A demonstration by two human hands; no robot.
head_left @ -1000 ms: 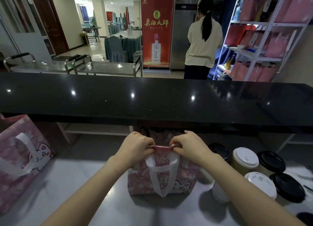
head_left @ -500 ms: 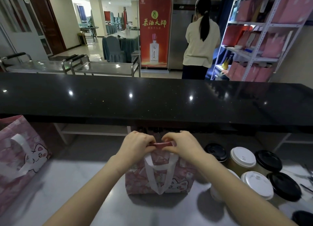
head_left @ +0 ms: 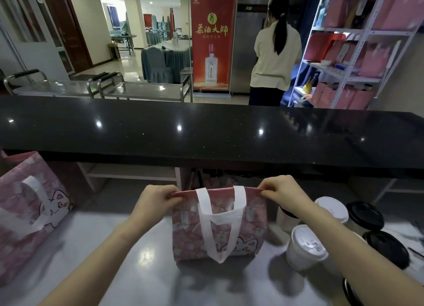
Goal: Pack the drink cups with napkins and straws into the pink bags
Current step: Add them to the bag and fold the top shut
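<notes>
A black counter [head_left: 206, 131] runs across above a steel table [head_left: 91, 248]. At the table's left edge stands a second bag [head_left: 29, 214], pink with a cat print. The bag [head_left: 183, 232] stands upright mid-table, its white handle hanging down the near face. Just right of it cluster lidded cups [head_left: 305, 246], with white and black tops. The left hand [head_left: 156, 200] pinches the bag's top left corner, the right hand [head_left: 284, 191] its top right corner. The rim runs straight between the curled fingers [head_left: 266, 192].
</notes>
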